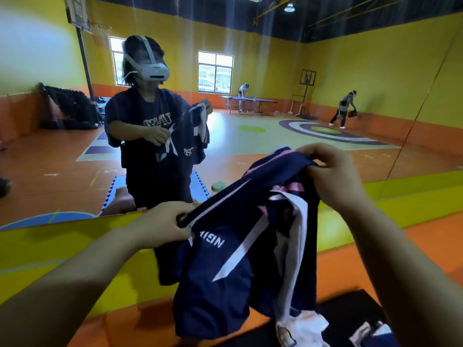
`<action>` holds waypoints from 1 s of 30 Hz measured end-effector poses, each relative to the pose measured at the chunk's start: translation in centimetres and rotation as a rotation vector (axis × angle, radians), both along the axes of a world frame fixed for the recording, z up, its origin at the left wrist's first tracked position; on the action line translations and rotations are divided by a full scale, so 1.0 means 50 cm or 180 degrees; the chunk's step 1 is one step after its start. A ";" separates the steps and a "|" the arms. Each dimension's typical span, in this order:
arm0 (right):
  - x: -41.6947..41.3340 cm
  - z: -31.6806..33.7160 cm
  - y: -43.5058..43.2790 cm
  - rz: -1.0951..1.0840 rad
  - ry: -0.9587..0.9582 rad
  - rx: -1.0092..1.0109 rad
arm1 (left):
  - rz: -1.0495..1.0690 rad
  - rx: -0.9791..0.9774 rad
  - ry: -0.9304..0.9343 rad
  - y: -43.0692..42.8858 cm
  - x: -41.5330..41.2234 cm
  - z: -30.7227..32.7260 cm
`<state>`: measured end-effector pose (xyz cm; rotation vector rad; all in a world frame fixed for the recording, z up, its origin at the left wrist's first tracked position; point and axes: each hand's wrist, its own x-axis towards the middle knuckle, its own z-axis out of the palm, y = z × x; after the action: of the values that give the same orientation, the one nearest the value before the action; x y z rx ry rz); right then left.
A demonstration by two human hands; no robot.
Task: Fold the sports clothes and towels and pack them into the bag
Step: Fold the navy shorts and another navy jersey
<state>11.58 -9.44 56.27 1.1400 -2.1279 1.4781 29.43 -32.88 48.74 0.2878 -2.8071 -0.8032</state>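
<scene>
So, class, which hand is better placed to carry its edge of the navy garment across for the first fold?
Probably the right hand: it pinches the navy garment at its raised top edge, with the cloth hanging free below. The left hand grips lower.

my hands: 2 (left hand [165, 225], right hand [333, 171]) | navy jersey [225, 284]: 1 | people: 3 (headset person [150, 126] near left, far person [243, 91], far-right person [344, 108]) | windows: 2 (left window [115, 55], right window [215, 71]) | hoops: 2 (near-left hoop [77, 13], far-right hoop [307, 77]) | ping-pong table [248, 98]: 1
</scene>
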 end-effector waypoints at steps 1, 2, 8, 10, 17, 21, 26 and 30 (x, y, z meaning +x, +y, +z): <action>-0.007 -0.002 0.015 -0.0096 0.0006 -0.0034 | 0.0086 0.0115 0.0127 -0.002 0.000 -0.004; -0.012 -0.007 0.029 -0.0172 -0.0012 -0.0045 | 0.0129 0.0165 0.0225 -0.002 0.000 -0.004; -0.053 -0.085 0.094 -0.0608 -0.0345 0.0635 | 0.0257 0.0586 0.0656 -0.001 -0.024 0.022; -0.062 -0.120 0.109 -0.0647 -0.0595 0.1049 | 0.0182 0.0905 0.0805 0.005 -0.039 0.045; 0.022 -0.157 0.091 0.0155 -0.0856 0.1044 | -0.0085 0.1713 0.0644 0.114 -0.110 0.113; 0.098 -0.152 0.094 0.1142 -0.1287 0.0992 | -0.0100 0.2488 0.0752 0.161 -0.135 0.117; 0.140 -0.180 0.082 0.1211 -0.1388 0.0829 | 0.0251 0.3008 0.1063 0.165 -0.143 0.118; 0.121 -0.215 0.052 0.0488 -0.1045 0.0958 | 0.0153 0.3187 0.1211 0.163 -0.129 0.127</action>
<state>17.65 -6.85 45.54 1.2573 -2.6101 1.5363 22.98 -24.71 55.06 0.2925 -1.8442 -1.9437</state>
